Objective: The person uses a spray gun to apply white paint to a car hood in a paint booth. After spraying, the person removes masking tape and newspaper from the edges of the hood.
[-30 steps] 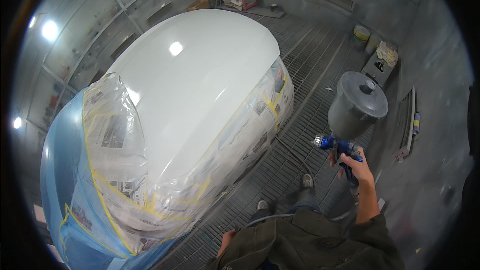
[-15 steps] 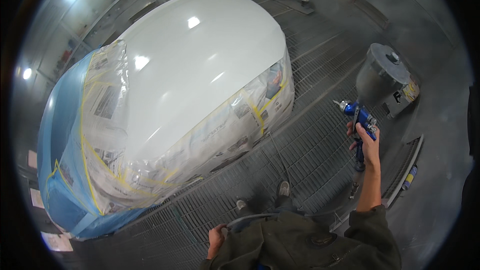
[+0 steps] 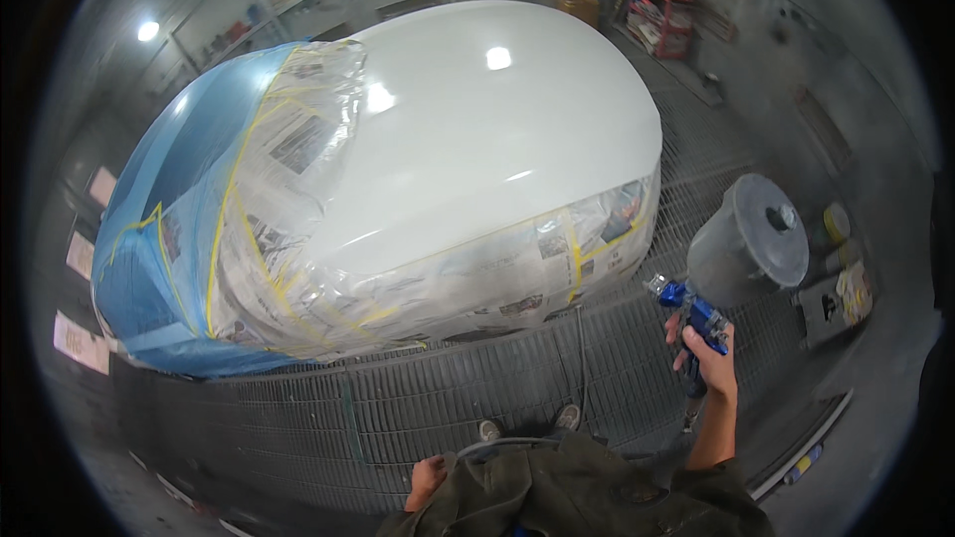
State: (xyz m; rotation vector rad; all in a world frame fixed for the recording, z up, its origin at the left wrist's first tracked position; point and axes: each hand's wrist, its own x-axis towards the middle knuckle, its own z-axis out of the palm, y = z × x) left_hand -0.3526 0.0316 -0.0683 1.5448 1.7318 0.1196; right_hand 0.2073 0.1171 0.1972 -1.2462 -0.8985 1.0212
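On the right, my right hand (image 3: 708, 358) is wrapped around the grip of a blue spray gun (image 3: 693, 316). A large grey lidded paint cup (image 3: 741, 239) sits tilted on the gun, whose silver nozzle points up and left toward the car. Low in front of my body, my left hand (image 3: 428, 480) is closed around a grey air hose (image 3: 487, 446) that crosses my waist. Before me stands a car with a glossy white upper panel (image 3: 497, 149). Printed masking paper (image 3: 448, 288) under clear film and yellow tape surrounds the panel; the spray gun is apart from it.
Blue masking film (image 3: 169, 229) covers the car's left end. Floor grating (image 3: 477, 388) runs beneath my shoes, with a hose trailing toward the car. A red shelf (image 3: 662, 15) stands at the back right. Cans (image 3: 836, 226) and a blue-and-yellow can (image 3: 804, 464) are at right.
The view has turned, so the car sits farther right and more of its blue-covered end shows. The spray gun appears lower and slightly left. Both hands keep their hold.
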